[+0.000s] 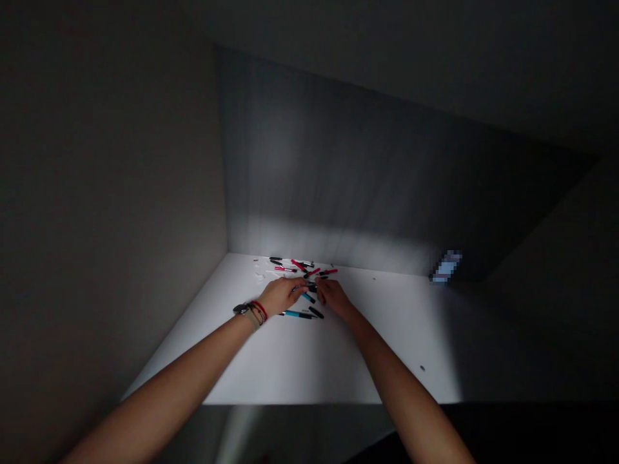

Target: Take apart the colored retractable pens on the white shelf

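Observation:
Above the white tabletop (pixel 251 361), my two hands meet among loose pen parts. My left hand (pixel 281 295), with a watch and bracelets at its wrist, pinches one end of a small dark pen part (pixel 312 286). The fingers of my right hand (pixel 333 298) are closed at its other end; they hide much of it. Just below the fingers lies a blue pen piece (pixel 307 297). Nearer to me are a blue pen with a black grip (pixel 296 314) and a black pen cap (pixel 316 312). Behind my hands, red pen pieces (pixel 285 269) and black ones (pixel 275 262) lie scattered.
A grey panel (pixel 319 161) rises at the table's back, and a pale wall (pixel 111 193) stands on the left. A lit, blurred-out screen (pixel 445 267) leans at the back right. A small dark spot (pixel 422 368) marks the tabletop near the front right.

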A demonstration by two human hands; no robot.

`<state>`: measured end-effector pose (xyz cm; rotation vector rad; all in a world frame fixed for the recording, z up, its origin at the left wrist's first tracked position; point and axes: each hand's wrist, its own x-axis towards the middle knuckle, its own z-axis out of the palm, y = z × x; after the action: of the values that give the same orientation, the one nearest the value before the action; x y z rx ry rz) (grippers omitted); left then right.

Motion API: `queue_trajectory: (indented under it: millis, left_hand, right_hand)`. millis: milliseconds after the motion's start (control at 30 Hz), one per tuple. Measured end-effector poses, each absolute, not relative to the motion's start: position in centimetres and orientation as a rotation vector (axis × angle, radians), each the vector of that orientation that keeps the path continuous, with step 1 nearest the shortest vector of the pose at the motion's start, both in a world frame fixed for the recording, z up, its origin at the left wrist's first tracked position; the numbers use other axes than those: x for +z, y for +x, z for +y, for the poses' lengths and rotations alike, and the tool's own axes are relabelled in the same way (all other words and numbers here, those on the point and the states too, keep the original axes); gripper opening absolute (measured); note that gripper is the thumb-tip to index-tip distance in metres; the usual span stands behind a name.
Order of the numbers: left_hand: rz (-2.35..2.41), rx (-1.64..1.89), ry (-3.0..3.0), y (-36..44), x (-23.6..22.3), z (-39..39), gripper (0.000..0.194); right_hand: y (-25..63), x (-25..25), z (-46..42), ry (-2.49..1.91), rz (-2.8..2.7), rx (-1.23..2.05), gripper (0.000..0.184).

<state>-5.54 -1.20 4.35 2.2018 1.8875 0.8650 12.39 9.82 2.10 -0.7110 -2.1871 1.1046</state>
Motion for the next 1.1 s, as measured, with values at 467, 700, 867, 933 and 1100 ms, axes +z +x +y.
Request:
queue_trajectory:
  millis: [467, 700, 867, 933, 1100]
  left_hand:
    - [1.906, 0.807, 2.172, -5.7, 3.6, -0.6, 0.048]
    - [1.88, 0.848, 2.169, -5.8, 3.3, -0.6, 0.047]
    - [1.867, 0.84, 2.165, -5.8, 3.3, -0.6, 0.049]
    - [1.867, 0.83, 2.17, -5.8, 3.3, -0.5, 0.048]
    - [1.897, 0.829, 2.155, -6.0, 3.0, -0.4, 0.049]
  right_hand:
    - [12.5, 1.7, 10.1, -0.774, -2.18, 1.089, 0.055]
    - [12.6, 2.4, 10.1, -0.677, -2.155, 1.193, 0.045]
    - [12.5, 2.1, 10.2, -0.697, -2.096, 1.345, 0.045]
    - [12.5, 1.8, 10.4, -0.712, -2.145, 1.277, 0.048]
    - [13.0, 1.9, 11.3, -0.692, -2.086, 1.199, 0.042]
